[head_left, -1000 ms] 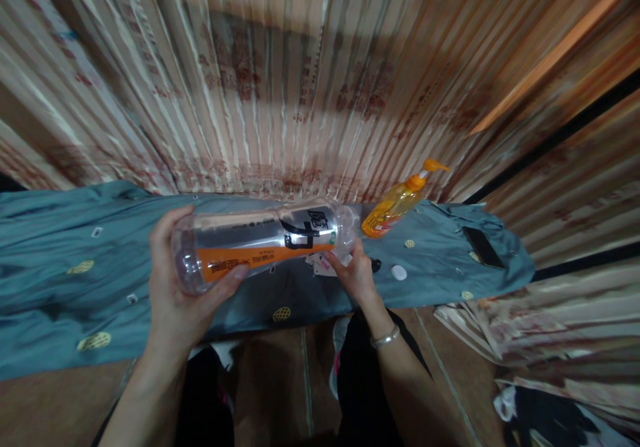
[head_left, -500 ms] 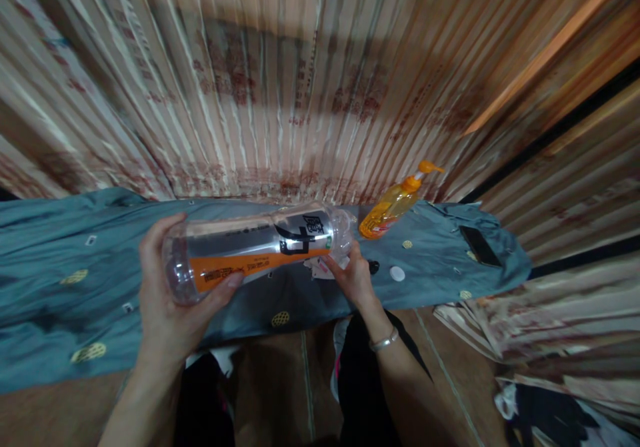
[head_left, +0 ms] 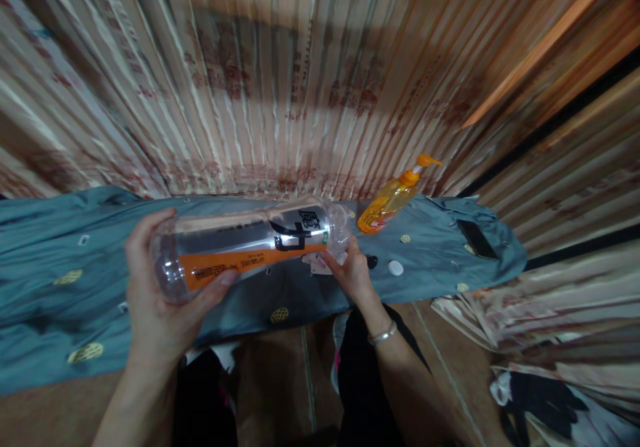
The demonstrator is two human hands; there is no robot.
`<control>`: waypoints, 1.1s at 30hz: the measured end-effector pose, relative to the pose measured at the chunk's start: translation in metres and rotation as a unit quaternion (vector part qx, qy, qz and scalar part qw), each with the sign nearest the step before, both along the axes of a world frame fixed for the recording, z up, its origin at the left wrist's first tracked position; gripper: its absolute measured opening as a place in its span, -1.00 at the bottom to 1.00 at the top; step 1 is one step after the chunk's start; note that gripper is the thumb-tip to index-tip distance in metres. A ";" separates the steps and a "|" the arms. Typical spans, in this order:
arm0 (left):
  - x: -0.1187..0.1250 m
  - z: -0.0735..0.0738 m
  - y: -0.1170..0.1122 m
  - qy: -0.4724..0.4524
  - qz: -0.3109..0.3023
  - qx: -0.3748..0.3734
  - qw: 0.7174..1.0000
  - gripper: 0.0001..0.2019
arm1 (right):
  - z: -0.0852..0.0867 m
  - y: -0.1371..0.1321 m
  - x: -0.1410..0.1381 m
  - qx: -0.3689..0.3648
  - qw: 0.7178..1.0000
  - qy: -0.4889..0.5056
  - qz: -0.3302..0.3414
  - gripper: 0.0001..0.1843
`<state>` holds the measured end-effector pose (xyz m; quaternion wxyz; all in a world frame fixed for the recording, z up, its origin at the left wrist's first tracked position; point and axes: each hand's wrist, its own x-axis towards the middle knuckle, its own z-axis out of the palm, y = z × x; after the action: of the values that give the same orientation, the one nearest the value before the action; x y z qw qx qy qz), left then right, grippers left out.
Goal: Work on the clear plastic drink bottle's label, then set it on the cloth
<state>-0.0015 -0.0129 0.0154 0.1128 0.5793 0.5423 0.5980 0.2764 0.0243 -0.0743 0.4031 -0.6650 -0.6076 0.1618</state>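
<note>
A large clear plastic bottle (head_left: 250, 243) with a silver and orange label lies sideways in the air above the cloth-covered surface. My left hand (head_left: 167, 300) is wrapped around its base end, thumb across the orange part of the label. At the neck end, my right hand (head_left: 353, 273) grips the bottle from below, its fingers partly hidden behind the clear plastic. I see no liquid in the bottle. Beyond my right hand stands a yellow pump bottle (head_left: 387, 203) with an orange pump head and some orange liquid in it.
The teal cloth (head_left: 280, 300) bears a white round cap (head_left: 395, 268), a small black item (head_left: 372, 261), a partly hidden pale packet (head_left: 320, 263) and a black phone (head_left: 477, 239). Pleated curtains (head_left: 270, 100) hang behind and to the right. Dark clothing (head_left: 545, 397) lies low at the right.
The held bottle and my left hand have shifted slightly left. The whole view has moved a little; both hands keep their grip.
</note>
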 end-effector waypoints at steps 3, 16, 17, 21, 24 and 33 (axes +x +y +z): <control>0.000 0.001 -0.001 0.003 0.002 0.003 1.000 -0.04 | 0.001 0.000 0.000 -0.006 1.000 -0.006 0.000 -0.39; 0.000 0.001 0.000 0.009 0.001 0.003 1.000 -0.02 | -0.002 0.001 0.001 0.000 1.000 -0.013 0.001 -0.37; 0.000 0.001 0.000 0.008 0.000 0.002 1.000 -0.02 | -0.002 0.001 0.001 0.000 1.000 -0.012 0.002 -0.37; 0.000 0.001 0.000 0.008 -0.001 0.001 1.000 -0.03 | -0.001 0.001 0.001 -0.003 1.000 -0.009 0.002 -0.37; -0.001 0.000 -0.001 0.006 -0.004 -0.001 1.000 -0.03 | 0.000 0.001 0.001 -0.004 1.000 -0.010 0.003 -0.38; -0.001 0.001 -0.002 0.011 -0.005 0.000 1.000 -0.04 | -0.001 0.001 0.001 0.002 1.000 -0.006 0.003 -0.36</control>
<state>-0.0022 -0.0146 0.0163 0.1095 0.5884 0.5408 0.5910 0.2775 0.0253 -0.0755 0.4004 -0.6630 -0.6124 0.1584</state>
